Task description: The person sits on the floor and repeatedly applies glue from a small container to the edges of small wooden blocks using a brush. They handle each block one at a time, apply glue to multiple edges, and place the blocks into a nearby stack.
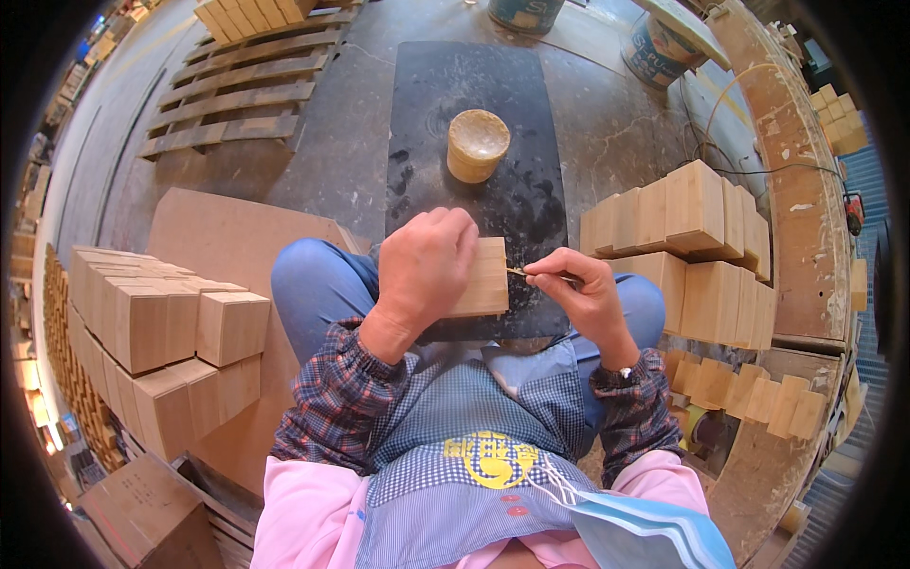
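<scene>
A pale wooden block (489,281) lies on the black board (476,78) in front of me, between my knees. My left hand (430,270) grips this block from its left side and hides that end. In my right hand (572,284) a thin metal tool (525,272) is pinched between thumb and fingers. Its narrow tip, with a yellowish smear on it, meets the block's right edge. Farther out on the board stands a round tub (478,146), crusted tan, with a pale, glossy substance in its top.
Wooden blocks are stacked on my left (163,327) and on my right (682,235). A slatted wooden pallet (234,92) rests on the floor at upper left. Labelled buckets (654,50) stand at upper right, beside a long worn wooden bench (803,213). A cardboard box (142,505) is at lower left.
</scene>
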